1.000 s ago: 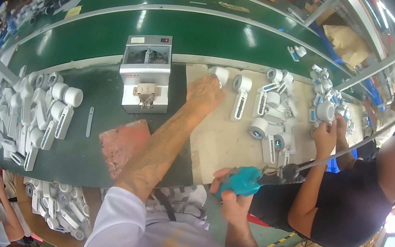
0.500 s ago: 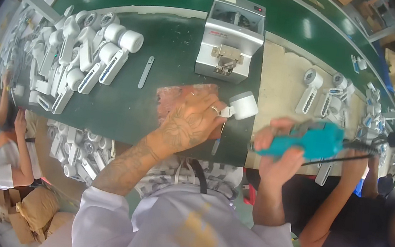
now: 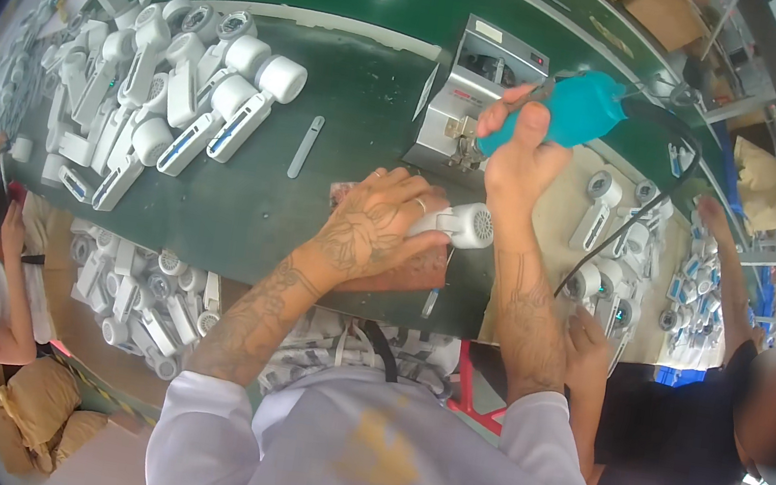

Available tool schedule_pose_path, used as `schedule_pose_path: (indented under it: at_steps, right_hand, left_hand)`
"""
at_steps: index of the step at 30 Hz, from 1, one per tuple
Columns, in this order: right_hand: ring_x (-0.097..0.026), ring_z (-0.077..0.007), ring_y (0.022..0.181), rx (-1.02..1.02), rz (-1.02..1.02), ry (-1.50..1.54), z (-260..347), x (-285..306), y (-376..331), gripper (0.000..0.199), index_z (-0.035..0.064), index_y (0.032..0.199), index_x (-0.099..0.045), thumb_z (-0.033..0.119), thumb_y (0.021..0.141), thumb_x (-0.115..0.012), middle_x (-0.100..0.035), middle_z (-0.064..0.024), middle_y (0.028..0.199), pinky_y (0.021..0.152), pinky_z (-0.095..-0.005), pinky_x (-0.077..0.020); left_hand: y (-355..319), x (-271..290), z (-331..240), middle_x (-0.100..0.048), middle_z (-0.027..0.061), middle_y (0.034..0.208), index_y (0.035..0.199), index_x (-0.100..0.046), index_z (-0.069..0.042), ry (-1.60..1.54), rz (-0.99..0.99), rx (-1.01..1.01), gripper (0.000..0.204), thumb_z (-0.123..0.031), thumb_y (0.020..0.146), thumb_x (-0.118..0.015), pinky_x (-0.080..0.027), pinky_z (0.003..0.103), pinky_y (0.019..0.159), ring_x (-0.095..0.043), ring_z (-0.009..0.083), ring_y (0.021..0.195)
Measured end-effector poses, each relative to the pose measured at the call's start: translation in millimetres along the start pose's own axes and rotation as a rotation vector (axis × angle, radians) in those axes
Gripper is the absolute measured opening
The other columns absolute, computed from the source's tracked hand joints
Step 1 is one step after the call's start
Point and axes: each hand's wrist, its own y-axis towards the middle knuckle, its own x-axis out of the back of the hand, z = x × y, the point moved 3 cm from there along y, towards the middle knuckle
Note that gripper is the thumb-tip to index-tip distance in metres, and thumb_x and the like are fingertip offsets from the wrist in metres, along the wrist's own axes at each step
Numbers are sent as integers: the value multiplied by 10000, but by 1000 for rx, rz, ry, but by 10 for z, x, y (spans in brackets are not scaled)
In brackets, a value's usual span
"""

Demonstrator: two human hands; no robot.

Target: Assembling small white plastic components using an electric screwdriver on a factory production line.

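Note:
My left hand (image 3: 371, 225) is closed around the body of a white handheld fan (image 3: 466, 226) and rests it on a reddish pad (image 3: 404, 273). The fan's round head with its slotted grille sticks out to the right, beside my right forearm. My right hand (image 3: 525, 153) grips a teal electric screwdriver (image 3: 580, 111) with a black cord. The screwdriver points down and left at the front of a silver screw feeder (image 3: 447, 102); whether its tip touches the feeder is hard to make out.
Many white fans (image 3: 156, 96) are heaped at the left of the green table (image 3: 292, 219), near a flat grey strip (image 3: 305, 147). More fans fill a bin (image 3: 137, 297) below. At right, fans (image 3: 602, 203) lie on a beige sheet; a co-worker's arm (image 3: 734, 266) reaches past them.
My right hand has carried the screwdriver up and away from me to the screw feeder. The fan in my left hand has turned, bringing its grille into sight. The view has shifted somewhat.

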Motion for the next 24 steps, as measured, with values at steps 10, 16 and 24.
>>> schedule_pose_path:
  at_steps: [10, 16, 24]
  right_hand:
    - [-530, -180, 578, -219, -7, 52, 227, -6, -227, 537, -28, 1010, -549, 508, 987, -578, -522, -71, 666, 549, -325, -464]
    - [-584, -136, 625, -165, 21, 158, 283, 73, -428, 388, -33, 1033, -572, 351, 1000, -616, -628, -93, 940, 545, -280, -470]
    - [-527, -179, 620, -237, 75, 92, 193, 73, -492, 556, -26, 1008, -521, 519, 957, -621, -524, -78, 720, 573, -341, -468]
  left_hand:
    - [-11, -30, 16, -625, 95, 1057, 1099, -666, -46, -10, -74, 12, 373, -328, 859, -716, -450, 430, 882, -579, 286, 986]
    - [-11, -38, 1, -615, 90, 1053, 1113, -662, -51, -6, -27, 21, 379, -330, 862, -716, -451, 435, 891, -578, 284, 986]
    - [-20, -51, 14, -608, 99, 1046, 1106, -663, -36, -8, -29, 20, 383, -336, 870, -704, -451, 433, 877, -570, 288, 980]
